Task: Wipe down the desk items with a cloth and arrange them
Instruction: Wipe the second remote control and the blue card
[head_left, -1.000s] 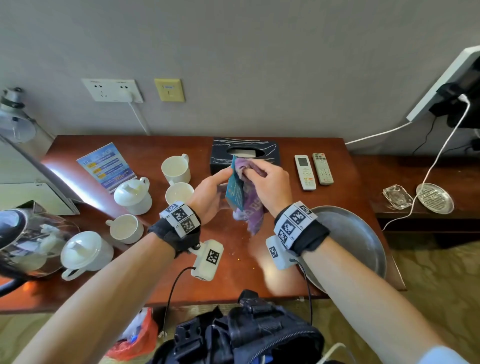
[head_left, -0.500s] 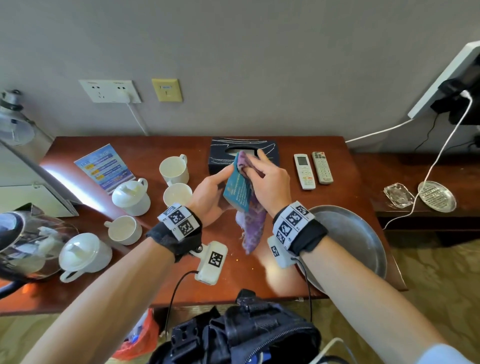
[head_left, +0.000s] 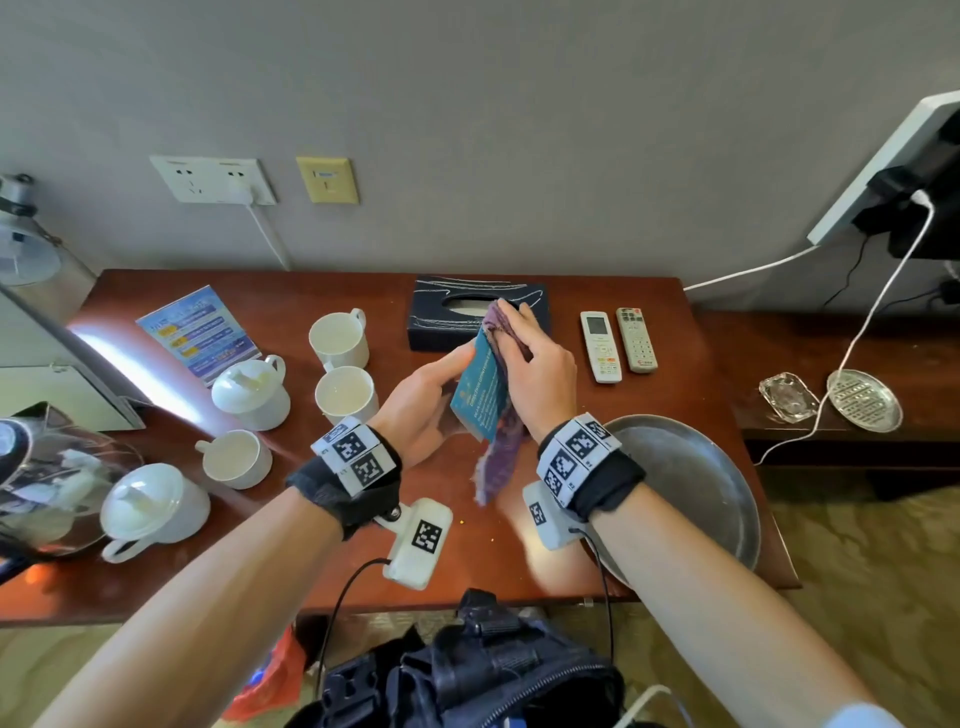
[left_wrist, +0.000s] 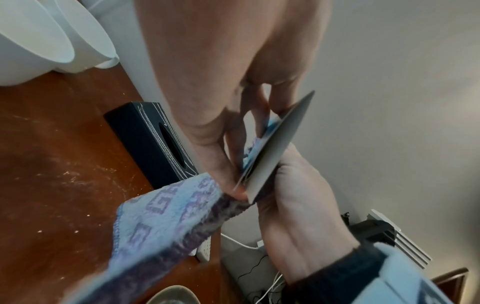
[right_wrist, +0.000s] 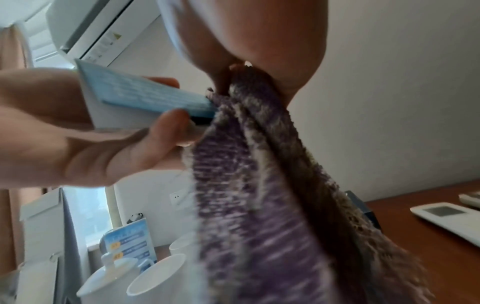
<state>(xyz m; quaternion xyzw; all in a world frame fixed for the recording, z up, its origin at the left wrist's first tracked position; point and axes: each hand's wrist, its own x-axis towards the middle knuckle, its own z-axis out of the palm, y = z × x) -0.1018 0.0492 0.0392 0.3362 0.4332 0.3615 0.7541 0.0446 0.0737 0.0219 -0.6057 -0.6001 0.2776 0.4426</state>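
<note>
Cloth (head_left: 500, 441) now up at card's (head_left: 479, 391) far edge, pinched by right hand (head_left: 535, 374); left hand (head_left: 423, 397) still gripping card. Wiping nearly done, arranging next.

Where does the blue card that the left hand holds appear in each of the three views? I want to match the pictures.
Head: the blue card is at centre, above the desk, between the left hand and the right hand.
Left wrist: right of centre, seen edge-on, grey back showing.
Right wrist: upper left, printed face showing.
Shared landmark: the purple cloth lying against the card.
</note>
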